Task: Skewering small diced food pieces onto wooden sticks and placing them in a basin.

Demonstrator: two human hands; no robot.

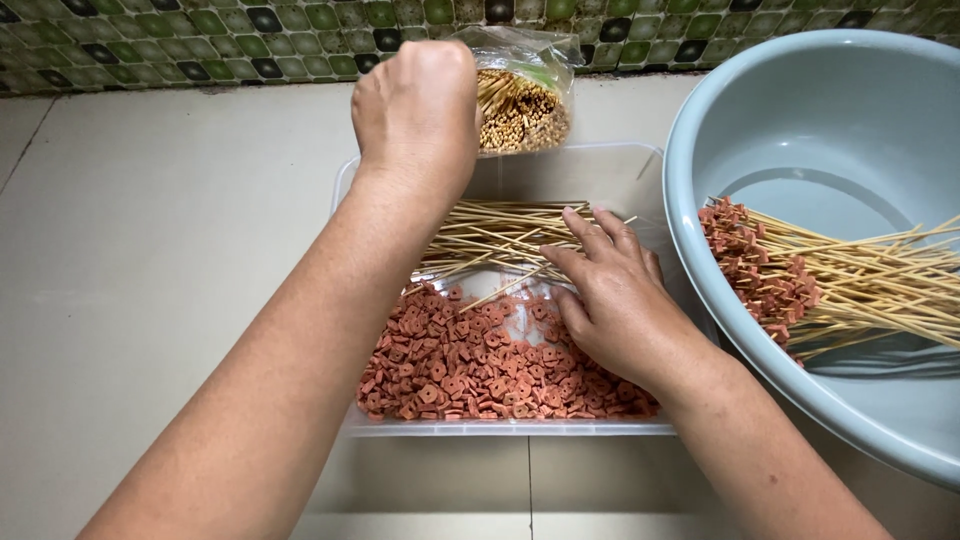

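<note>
Green mosaic tiles back a pale floor where a clear plastic tray (350, 425) holds reddish meat pieces (470, 370) and loose bamboo skewers (490, 235). Left hand (415, 115) clenches a plastic bag of skewers (520, 95) above the tray; right hand (610, 295) lies spread, fingers touching the loose skewers. Loaded skewers (800, 275) rest in a grey-blue basin (800, 120) just beside.

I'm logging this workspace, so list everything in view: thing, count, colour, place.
clear plastic tray: one, transparent, centre of the floor
meat pieces: many, reddish-pink, near half of the tray
loose bamboo skewers: a pile, pale tan, far half of the tray
bag of skewers: one, clear plastic, behind the tray
basin: one, light blue-grey, right
loaded skewers: a bundle, tan with reddish meat, in the basin
floor tiles: beige
mosaic wall: green, top
left hand: at the bag
right hand: on the loose skewers
</note>
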